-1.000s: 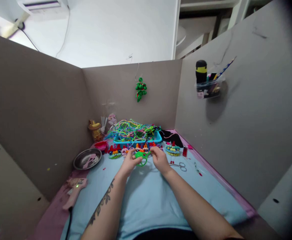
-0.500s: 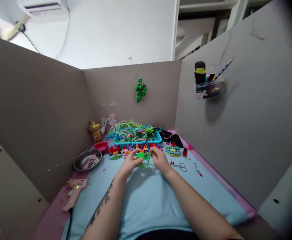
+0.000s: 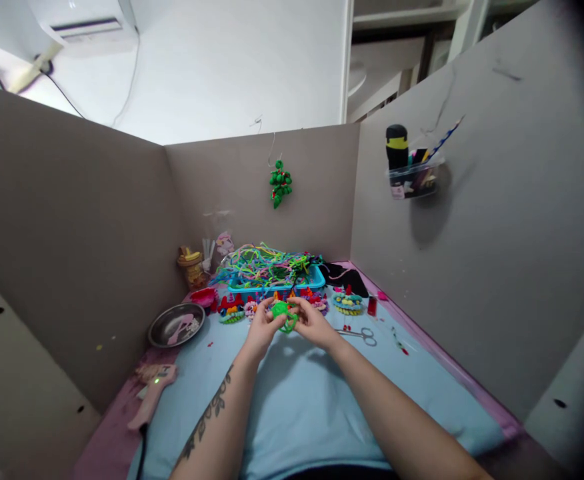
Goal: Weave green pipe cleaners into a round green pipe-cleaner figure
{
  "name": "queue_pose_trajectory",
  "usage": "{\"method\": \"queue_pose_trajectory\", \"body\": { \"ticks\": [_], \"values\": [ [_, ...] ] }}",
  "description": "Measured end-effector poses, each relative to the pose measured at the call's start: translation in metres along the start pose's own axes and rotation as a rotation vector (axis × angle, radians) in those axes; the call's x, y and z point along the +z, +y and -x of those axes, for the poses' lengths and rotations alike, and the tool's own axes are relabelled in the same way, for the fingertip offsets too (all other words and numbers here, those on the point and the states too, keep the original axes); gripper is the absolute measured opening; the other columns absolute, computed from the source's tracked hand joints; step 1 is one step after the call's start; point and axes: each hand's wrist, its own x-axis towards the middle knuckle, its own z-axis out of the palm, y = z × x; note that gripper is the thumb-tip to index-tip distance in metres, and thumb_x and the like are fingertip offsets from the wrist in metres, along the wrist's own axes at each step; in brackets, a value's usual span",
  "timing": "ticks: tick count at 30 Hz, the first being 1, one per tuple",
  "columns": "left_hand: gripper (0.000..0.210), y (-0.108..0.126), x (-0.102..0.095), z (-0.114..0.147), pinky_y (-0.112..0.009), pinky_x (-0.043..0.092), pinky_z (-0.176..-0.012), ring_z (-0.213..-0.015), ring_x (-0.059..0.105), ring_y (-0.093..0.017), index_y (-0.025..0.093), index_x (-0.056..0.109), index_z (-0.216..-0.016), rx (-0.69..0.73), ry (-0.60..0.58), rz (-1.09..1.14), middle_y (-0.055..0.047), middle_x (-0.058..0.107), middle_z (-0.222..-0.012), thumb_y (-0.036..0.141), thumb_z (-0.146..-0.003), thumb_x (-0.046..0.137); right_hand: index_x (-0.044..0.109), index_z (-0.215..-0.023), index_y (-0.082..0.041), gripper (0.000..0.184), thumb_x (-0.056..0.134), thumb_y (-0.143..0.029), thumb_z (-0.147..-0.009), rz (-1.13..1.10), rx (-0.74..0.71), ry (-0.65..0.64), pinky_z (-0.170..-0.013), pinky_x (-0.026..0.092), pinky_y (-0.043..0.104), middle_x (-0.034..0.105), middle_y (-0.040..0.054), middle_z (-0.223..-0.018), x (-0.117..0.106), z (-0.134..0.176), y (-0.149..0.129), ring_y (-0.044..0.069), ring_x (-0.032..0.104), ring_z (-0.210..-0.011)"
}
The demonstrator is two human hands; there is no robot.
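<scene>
A small bright green piece of pipe-cleaner work is held up between my two hands, above the blue cloth. My left hand pinches its left side between thumb and fingers. From the right, my right hand closes on the looped strand at its other side. Part of the piece is hidden behind my fingers. Just beyond my hands lies a row of colourful pipe-cleaner pieces, and a round teal and yellow one sits to the right.
A blue tray heaped with pipe cleaners stands at the back. Scissors lie right of my hands. At left are a metal bowl and a pink glue gun with a lit green light. Grey partitions enclose the table.
My right hand has moved left, closer to my left hand. The green strand that stretched between them is now drawn in against the piece. The view has shifted slightly.
</scene>
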Motion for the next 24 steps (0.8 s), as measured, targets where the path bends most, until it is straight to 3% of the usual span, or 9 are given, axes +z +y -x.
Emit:
{"method": "queue_pose_trajectory", "body": {
  "ticks": [5, 8, 12, 18, 24],
  "values": [
    [0.062, 0.002, 0.004, 0.001, -0.028, 0.044, -0.068, -0.068, 0.062, -0.015, 0.016, 0.04, -0.113, 0.011, 0.07, -0.005, -0.002, 0.063, -0.075, 0.029, -0.062, 0.073, 0.031, -0.131, -0.023, 0.069, 0.057, -0.012, -0.068, 0.087, 0.006, -0.074, -0.068, 0.045, 0.026, 0.056, 0.0061, -0.109, 0.003, 0.004, -0.003, 0.014, 0.056, -0.08],
    [0.061, 0.0, 0.005, 0.0, -0.028, 0.044, -0.067, -0.067, 0.062, -0.015, 0.016, 0.041, -0.111, 0.004, 0.072, 0.007, -0.002, 0.064, -0.075, 0.029, -0.062, 0.073, 0.031, -0.131, -0.022, 0.074, 0.064, -0.015, -0.065, 0.095, -0.002, -0.029, -0.074, 0.046, 0.029, 0.052, 0.0079, -0.118, 0.009, 0.004, -0.003, 0.018, 0.056, -0.092],
    [0.062, -0.004, 0.004, -0.001, -0.027, 0.043, -0.066, -0.067, 0.062, -0.015, 0.017, 0.042, -0.111, -0.013, 0.074, 0.02, -0.003, 0.064, -0.076, 0.03, -0.06, 0.074, 0.04, -0.126, -0.021, 0.053, 0.055, -0.019, -0.075, 0.144, -0.044, 0.081, -0.082, 0.046, 0.033, 0.054, 0.0085, -0.118, 0.013, 0.004, -0.002, 0.019, 0.056, -0.098],
    [0.066, -0.001, 0.006, 0.001, -0.025, 0.043, -0.064, -0.067, 0.061, -0.014, 0.017, 0.042, -0.113, -0.061, 0.114, 0.053, -0.003, 0.065, -0.08, 0.031, -0.059, 0.075, 0.049, -0.118, -0.019, 0.038, 0.045, -0.018, -0.08, 0.253, -0.096, 0.21, -0.076, 0.047, 0.033, 0.064, 0.0075, -0.099, 0.011, 0.004, -0.001, 0.018, 0.061, -0.082],
    [0.068, -0.001, 0.009, 0.001, -0.027, 0.045, -0.064, -0.068, 0.062, -0.015, 0.017, 0.04, -0.112, -0.078, 0.124, 0.113, -0.004, 0.065, -0.079, 0.03, -0.056, 0.077, 0.062, -0.084, -0.021, 0.011, 0.053, -0.023, -0.079, 0.382, -0.213, 0.436, -0.075, 0.046, 0.035, 0.066, 0.0058, -0.084, 0.007, 0.005, 0.0, 0.02, 0.058, -0.08]
  ]
}}
